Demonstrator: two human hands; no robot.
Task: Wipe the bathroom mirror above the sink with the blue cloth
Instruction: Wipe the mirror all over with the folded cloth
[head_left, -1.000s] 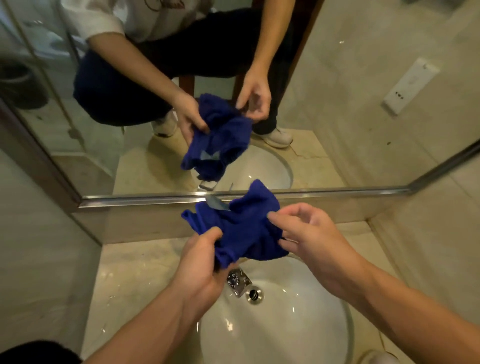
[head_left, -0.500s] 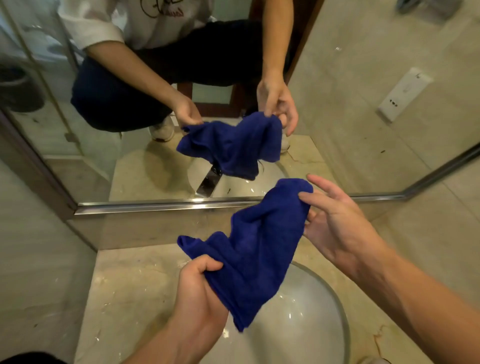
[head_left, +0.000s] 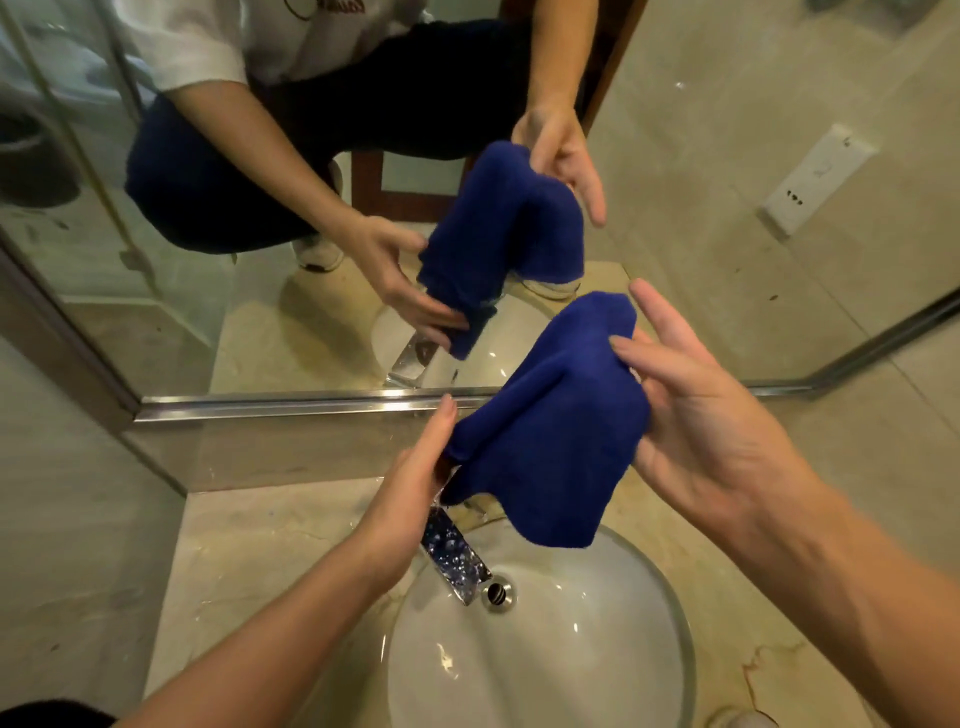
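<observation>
The blue cloth (head_left: 550, 436) hangs folded between both my hands, above the back of the white sink (head_left: 545, 649). My right hand (head_left: 696, 415) pinches its upper right part with thumb and fingertips. My left hand (head_left: 415, 499) presses flat against its lower left corner, fingers straight. The mirror (head_left: 701, 208) fills the wall just behind, its metal bottom strip (head_left: 291, 405) a short way beyond the cloth. The cloth does not touch the glass. The mirror reflects the cloth, both hands and a person's torso.
A chrome faucet (head_left: 454, 553) with water drops juts over the basin under the cloth, next to a round chrome overflow cap (head_left: 497, 593). Beige marble counter (head_left: 249, 561) surrounds the sink. Tiled walls close in left and right; a white wall socket (head_left: 815, 182) is reflected.
The cloth was spread out between my hands, then folded over. My right hand now grips its upper part and my left hand has opened flat against the lower corner. The faucet is uncovered again.
</observation>
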